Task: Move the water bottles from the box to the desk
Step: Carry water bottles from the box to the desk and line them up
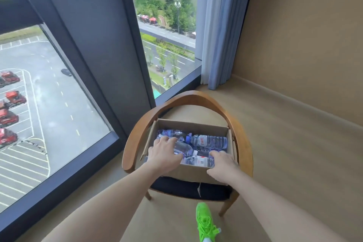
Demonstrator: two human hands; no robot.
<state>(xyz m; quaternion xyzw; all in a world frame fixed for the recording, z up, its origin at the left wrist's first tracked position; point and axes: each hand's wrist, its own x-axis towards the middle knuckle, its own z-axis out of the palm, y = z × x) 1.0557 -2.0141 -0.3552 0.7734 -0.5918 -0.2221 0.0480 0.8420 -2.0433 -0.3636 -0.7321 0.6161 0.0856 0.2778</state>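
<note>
Bottles (209, 141) lie jumbled flat in the cardboard box (193, 172) on the chair (177, 102), lower centre of frame. I see my left hand (164, 158) and right hand (224, 165), fingers curled over one bottle each, apparently to lift them; no counter is in view.

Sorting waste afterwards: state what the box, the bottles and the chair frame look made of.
Box: brown corrugated cardboard, matte, with folded flaps. Bottles: clear ribbed plastic, glossy, with blue caps, apparently thin-walled. Chair frame: bent wood, likely, with a smooth, warm brown satin finish; grain barely visible.
</note>
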